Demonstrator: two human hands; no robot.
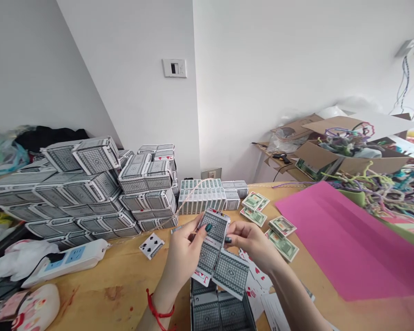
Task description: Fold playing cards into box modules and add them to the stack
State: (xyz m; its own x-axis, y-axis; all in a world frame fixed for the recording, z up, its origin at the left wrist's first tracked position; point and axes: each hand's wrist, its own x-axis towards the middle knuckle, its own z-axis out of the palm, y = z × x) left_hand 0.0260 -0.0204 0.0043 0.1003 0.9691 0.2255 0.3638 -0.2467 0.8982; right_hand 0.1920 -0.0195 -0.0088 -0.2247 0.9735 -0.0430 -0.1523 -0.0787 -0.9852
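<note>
Several joined playing cards [230, 272] with grey patterned backs are held up between my hands, the jack of a red suit showing at the lower edge. My left hand [185, 248] is closed on the piece, its thumb pressing the upper card. Fingers of my right hand [246, 241] pinch the right edge of that upper card. Below the piece stands an open box made of playing cards [207, 310], partly hidden by it. Loose cards [258, 276] lie face up beside the box, under my right forearm.
Stacked card blocks [100, 184] fill the back left. A power strip [72, 259] and a six of spades [152, 246] lie in front. Green banknote-like bundles [282, 243] and a pink sheet [348, 248] lie right. A cardboard box [359, 168] holds yarn-like strands.
</note>
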